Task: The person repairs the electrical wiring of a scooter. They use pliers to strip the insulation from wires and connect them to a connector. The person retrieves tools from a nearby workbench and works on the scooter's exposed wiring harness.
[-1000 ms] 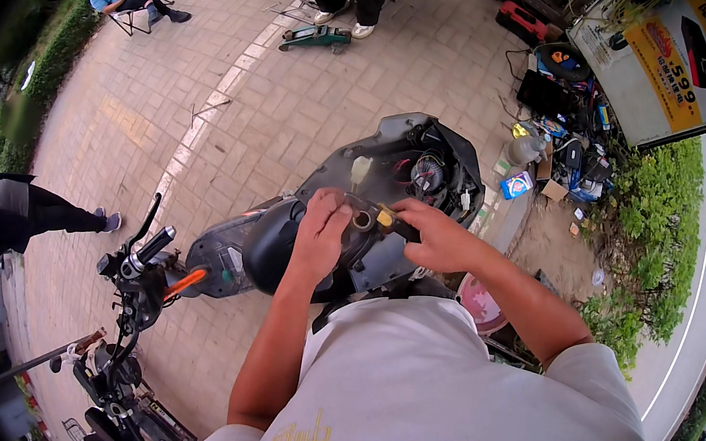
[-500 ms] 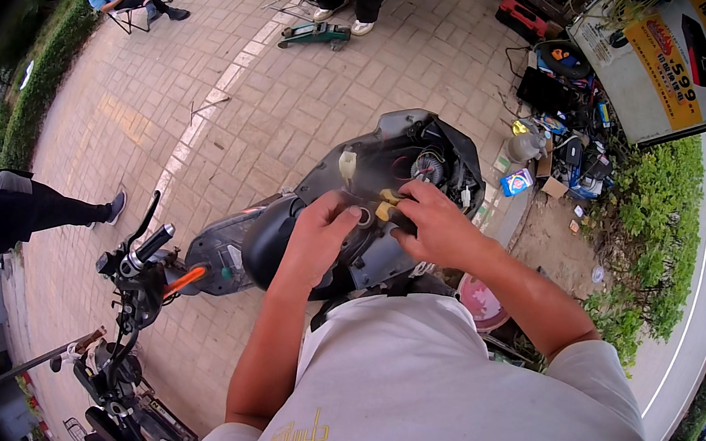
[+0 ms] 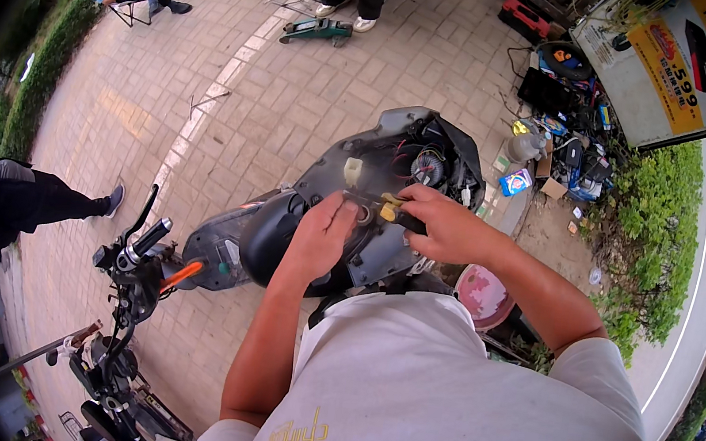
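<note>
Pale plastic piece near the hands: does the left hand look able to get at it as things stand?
Probably yes: the pale plastic piece sits just beyond the left hand, and nothing visible blocks the way.

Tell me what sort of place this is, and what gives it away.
Probably a makeshift outdoor repair spot on roadside paving: there is a scooter with its rear bodywork opened up, a green floor jack, and a jumbled pile of gear near the bushes.
</note>
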The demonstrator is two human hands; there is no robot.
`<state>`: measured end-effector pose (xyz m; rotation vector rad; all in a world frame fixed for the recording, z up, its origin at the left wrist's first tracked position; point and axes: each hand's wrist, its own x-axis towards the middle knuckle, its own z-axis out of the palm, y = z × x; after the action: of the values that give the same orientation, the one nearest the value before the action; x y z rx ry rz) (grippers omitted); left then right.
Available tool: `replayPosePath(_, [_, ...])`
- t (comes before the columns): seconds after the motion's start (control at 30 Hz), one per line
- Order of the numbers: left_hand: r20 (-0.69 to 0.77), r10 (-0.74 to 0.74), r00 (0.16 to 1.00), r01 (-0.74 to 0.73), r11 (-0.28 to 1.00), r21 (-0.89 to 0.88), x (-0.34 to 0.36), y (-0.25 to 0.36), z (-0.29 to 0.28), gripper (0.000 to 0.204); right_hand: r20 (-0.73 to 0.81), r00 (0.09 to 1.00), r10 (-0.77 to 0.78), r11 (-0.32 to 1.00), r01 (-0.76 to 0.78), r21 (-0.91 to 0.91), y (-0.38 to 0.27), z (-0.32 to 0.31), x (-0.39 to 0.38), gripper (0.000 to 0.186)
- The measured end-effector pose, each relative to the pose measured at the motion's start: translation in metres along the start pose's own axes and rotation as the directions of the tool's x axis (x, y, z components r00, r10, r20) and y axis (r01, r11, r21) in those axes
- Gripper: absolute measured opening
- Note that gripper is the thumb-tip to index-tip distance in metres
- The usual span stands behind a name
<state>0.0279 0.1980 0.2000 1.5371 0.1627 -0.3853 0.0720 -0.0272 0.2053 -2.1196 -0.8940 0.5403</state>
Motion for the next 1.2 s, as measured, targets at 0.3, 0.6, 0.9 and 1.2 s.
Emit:
replayPosePath(0.3, [-0.075,0.083,0.994,-0.053,0.941,0.336,-0.004,0.013,0.009,0.037,-0.108,0.994,-0.028,0.984,0.008,-0.179,-0.006,0.006,0.002,0.032])
replayPosePath(0.6, [-0.216,0.095,0.972,-0.025,0.952,0.306,-0.008,0.013,0.021,0.042,-0.175,0.984,-0.015,0.99,-0.011,-0.144,-0.007,0.013,0.002,0.026])
replayPosePath(0.9, [-0.226,0.192,0.955,-0.075,0.895,0.44,-0.008,0.014,0.019,0.04,-0.248,0.968,0.048,0.993,-0.072,-0.089,-0.009,0.029,-0.001,0.023])
replayPosePath(1.2, [-0.226,0.193,0.955,-0.094,0.918,0.385,-0.001,0.006,0.017,0.033,-0.322,0.941,0.105,0.993,-0.119,-0.025,-0.015,0.039,-0.002,0.023])
